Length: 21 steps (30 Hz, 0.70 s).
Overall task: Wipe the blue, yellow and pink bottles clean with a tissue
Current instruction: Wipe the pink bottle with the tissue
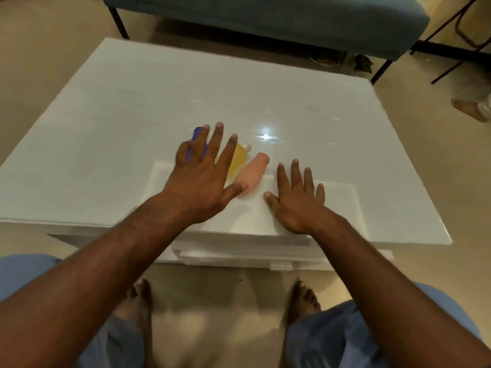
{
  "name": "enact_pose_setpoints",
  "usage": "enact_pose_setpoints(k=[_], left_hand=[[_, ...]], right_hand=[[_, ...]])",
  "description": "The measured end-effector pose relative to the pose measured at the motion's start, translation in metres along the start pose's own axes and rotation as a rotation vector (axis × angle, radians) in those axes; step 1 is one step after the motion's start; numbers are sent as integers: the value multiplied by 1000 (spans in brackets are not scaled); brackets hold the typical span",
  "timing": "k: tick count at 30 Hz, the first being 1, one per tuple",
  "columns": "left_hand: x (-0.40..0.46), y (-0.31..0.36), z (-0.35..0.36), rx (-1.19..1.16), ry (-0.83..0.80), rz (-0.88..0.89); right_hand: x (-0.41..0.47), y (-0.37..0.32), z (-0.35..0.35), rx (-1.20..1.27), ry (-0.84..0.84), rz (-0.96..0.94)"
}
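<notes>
Across the room: beige floor under you, a teal bench (265, 19) on thin dark legs beyond the tabletop, another person's foot at the right edge.
Tabletop (119, 115): white, glossy, throwing back a lamp glare; it looks slick, so expect bottles to slide or roll when nudged.
Tissue (255, 208): a flat white sheet at the near edge, in front of you; soft and thin, so bunch it before wiping.
Hands: your left hand (202, 179) hovers spread, fingers straight, over the bottles, holding nothing; your right hand (300, 197) lies flat and wide on the tissue, gripping nothing.
Pink bottle (252, 173): lying on its side, base on the tissue's far edge, just beside your left thumb; looks like light, smooth plastic, best taken round the body.
Yellow bottle (237, 160): rounder, pale cap pointing away, touching the pink one, partly under your fingers.
Blue bottle (198, 136): leftmost, mostly hidden beneath your left hand; shape unclear.
Progress: no wiping looks begun.
</notes>
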State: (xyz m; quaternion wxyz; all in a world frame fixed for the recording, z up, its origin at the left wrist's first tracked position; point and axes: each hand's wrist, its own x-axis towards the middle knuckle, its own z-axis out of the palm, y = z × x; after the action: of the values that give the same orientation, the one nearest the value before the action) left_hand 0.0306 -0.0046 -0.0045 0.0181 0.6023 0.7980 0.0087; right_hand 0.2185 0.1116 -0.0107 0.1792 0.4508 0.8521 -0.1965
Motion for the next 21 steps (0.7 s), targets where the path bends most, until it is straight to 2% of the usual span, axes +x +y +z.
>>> enact_pose_setpoints(k=[6,13,21], left_hand=[[-6,-10,12,0,-103,-103],[-9,-3,20,-45,-175,-92],[-5,-4,22,-56,-92,-40]], right_hand=[[0,15,3,-49,-36,-57],[-7,7,13,-76,-23,-62],[16,4,17,-27,213,-99]])
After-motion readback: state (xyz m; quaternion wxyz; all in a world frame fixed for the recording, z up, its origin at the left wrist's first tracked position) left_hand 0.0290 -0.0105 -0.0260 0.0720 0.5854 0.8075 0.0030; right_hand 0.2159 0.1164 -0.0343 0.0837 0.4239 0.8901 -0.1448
